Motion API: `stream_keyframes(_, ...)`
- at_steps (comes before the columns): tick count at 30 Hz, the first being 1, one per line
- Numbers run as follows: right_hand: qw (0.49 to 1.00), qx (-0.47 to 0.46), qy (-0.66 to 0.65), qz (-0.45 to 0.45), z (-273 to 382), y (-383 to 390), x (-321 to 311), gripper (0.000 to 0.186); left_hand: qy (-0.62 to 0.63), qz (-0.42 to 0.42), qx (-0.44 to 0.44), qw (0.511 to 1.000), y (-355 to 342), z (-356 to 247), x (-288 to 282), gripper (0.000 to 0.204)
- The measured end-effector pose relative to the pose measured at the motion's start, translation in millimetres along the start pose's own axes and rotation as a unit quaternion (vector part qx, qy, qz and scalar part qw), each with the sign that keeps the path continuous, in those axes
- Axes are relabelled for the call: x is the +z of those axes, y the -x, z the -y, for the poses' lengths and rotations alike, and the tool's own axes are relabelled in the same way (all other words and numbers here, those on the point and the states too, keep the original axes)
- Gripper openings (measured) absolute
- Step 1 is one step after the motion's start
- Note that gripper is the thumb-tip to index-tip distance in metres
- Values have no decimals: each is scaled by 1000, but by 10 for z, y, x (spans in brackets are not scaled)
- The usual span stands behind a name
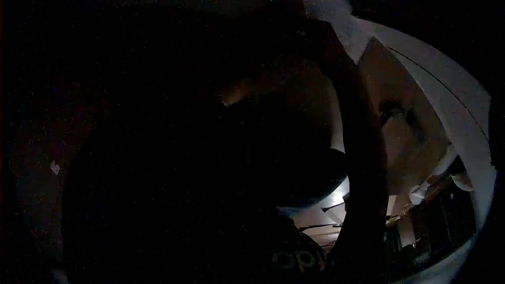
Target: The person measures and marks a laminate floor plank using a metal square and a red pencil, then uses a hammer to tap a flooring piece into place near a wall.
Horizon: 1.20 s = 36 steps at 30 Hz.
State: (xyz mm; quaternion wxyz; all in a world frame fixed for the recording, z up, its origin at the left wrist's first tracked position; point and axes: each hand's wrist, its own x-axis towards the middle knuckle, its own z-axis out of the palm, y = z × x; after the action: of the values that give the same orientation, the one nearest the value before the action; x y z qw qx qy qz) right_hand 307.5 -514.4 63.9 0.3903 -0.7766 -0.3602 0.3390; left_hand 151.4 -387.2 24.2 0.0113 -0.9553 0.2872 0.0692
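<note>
Most of the head view is black, and little can be made out in it. A dark, curved band (363,168) with a faint reddish-brown tint runs from the upper middle down the right side. It may be my right forearm and hand, but its fingers are lost in the dark. No left hand shows. What either hand holds or touches is hidden. Low in the middle lies something dark with pale printing (300,260), its kind unclear.
A dim brown surface (410,152) stands right of the band, bordered by a pale grey curved edge (457,89). Below, a bright patch (336,197) shows beside thin dark bars. Small white objects (417,195), too blurred to name, sit at lower right.
</note>
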Motion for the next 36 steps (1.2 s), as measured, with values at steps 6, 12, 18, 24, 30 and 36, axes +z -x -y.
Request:
stream_keyframes(6, 988, 114, 79, -69, -219, 272, -565, 15, -48, 3, 3, 999, 32, 2, -54, 76)
stream_keyframes(12, 964, 34, 184, -190, -251, 889, -137, 28, 35, -10, -6, 999, 10, -28, -49, 73)
stream_keyframes(18, 906, 91, 297, -286, -532, 1069, 363, 35, 278, -136, 149, 939, 98, -498, -5, 45)
stream_keyframes(24, 870, 153, 320, -343, -503, 2043, 147, 28, 396, -146, -5, 907, 657, 28, -77, 33)
stream_keyframes(30, 857, 303, 327, -259, -704, 3085, 280, 45, 142, -201, -363, 898, 1980, 1254, 635, 26)
stream_keyframes(36, 844, 405, 310, -164, -591, 3191, 464, 62, 259, -8, -477, 840, 2378, 999, 525, 34)
